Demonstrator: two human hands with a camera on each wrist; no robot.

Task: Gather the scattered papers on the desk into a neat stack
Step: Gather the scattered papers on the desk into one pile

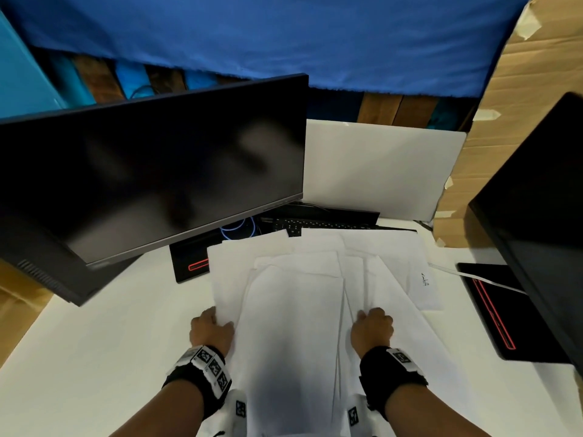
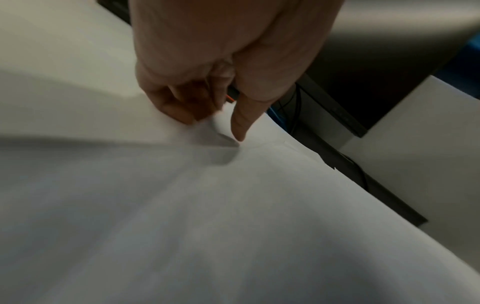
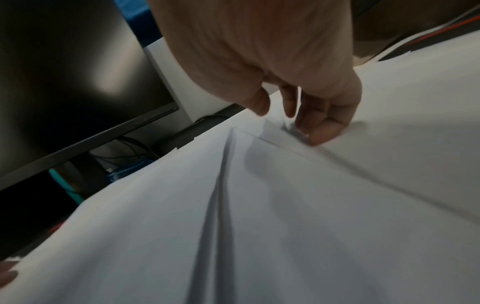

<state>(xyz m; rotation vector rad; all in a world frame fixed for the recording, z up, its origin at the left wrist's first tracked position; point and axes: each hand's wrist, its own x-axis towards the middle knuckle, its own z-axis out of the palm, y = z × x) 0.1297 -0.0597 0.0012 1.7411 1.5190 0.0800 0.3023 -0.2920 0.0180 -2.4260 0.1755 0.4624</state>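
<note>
Under the left hand (image 1: 211,331) and right hand (image 1: 372,329), a white matte desk top (image 1: 94,342). Ahead and left of the left hand, a wide black flat monitor (image 1: 157,171), screen dark, on a black base with a red line (image 1: 189,263). Just behind it, a coil of blue cable (image 1: 236,230). Straight ahead of the right hand, a black keyboard (image 1: 321,223), then a white rectangular panel (image 1: 378,168) propped upright. Far right of the right hand, a second black monitor (image 1: 542,216) and brown taped cardboard sheeting (image 1: 504,121). Beyond everything, a hanging blue cloth (image 1: 284,36) over brown and teal wooden planks (image 1: 394,110). Dim light, soft reflections.
</note>
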